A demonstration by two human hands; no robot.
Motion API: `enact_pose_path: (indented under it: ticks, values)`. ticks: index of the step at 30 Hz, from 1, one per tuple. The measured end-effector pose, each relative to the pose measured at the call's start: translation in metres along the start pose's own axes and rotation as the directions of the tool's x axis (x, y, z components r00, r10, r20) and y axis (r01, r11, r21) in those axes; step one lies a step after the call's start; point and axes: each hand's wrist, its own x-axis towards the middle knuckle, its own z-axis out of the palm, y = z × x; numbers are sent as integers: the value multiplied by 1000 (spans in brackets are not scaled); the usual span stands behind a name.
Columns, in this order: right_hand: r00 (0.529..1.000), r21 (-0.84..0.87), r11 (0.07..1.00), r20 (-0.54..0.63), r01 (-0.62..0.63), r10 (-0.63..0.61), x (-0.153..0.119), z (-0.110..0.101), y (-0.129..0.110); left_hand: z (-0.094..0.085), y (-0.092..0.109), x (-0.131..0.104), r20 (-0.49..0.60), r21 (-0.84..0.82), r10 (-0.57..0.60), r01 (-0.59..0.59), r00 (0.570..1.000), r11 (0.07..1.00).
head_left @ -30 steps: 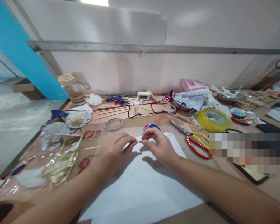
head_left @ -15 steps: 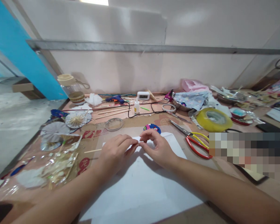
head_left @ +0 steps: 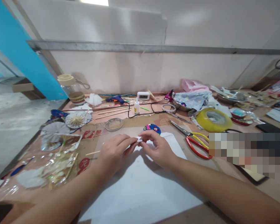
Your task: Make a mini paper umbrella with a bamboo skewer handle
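Over a white paper sheet point(head_left: 142, 189), my left hand point(head_left: 116, 151) and my right hand point(head_left: 157, 147) meet at their fingertips. Between them shows a small white rolled piece point(head_left: 139, 141), pinched from both sides; its material is too small to make out. Left of my left hand juts a thin wooden stick point(head_left: 92, 153); its other end is hidden, so I cannot tell whether the hand grips it. Just beyond the fingers lies a round blue patterned piece point(head_left: 152, 128). Scissors point(head_left: 193, 138) with red and yellow handles rest partly open to the right.
At the back stand a glue bottle point(head_left: 136, 107), a white digital clock point(head_left: 143, 95) and a lidded jar point(head_left: 72, 88). Yellow tape point(head_left: 213, 119) lies on the right. Small paper fans point(head_left: 77, 119) and clear plastic wrappers point(head_left: 58, 165) cover the left side. A glue gun point(head_left: 115, 99) lies behind.
The fingertips have parted slightly, and the small white piece now shows between them. My right index finger has shifted a little. The stick has moved slightly to the right.
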Motion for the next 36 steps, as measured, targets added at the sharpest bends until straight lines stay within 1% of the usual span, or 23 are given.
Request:
enact_pose_path:
  ticks: [4, 7, 14, 20, 25, 28, 31, 33, 36]
  values:
    - [996, -123, 988, 2, 92, -93, 3, -4, 0, -1, 1, 1, -17, 24, 7, -6, 1000, 1000]
    - [991, -145, 980, -2, 135, -136, 4, -5, 1, -1, 3, 2, -13, 25, 15, -15, 1000, 1000]
    - [994, -117, 992, -87, 52, -62, 1, -2, 1, -1, 3, 3, -4, -11, -12, 12, 1000, 1000]
    - [997, -48, 999, -71, -20, 17, 2, -4, -2, -1, 3, 3, 21, -26, -47, 48, 999, 999]
    - [998, -76, 997, -65, 1, -6, 3, -4, -3, -2, 4, 5, 46, -29, -21, 22, 999, 999]
    - [998, -98, 995, -67, 14, -21, 3, -4, -3, -3, 5, 4, 64, -22, -29, 31, 998, 999]
    - [998, -115, 993, -66, 13, -20, 3, -4, -3, -2, 6, 2, 32, 1, -47, 47, 998, 999]
    - [998, -121, 993, -60, 9, -16, 3, -4, -3, -1, 6, 1, 18, -18, -49, 50, 999, 999]
    - [999, -121, 993, -43, 1, -6, 2, -4, -3, 0, 6, 0, 29, -63, -50, 52, 998, 997]
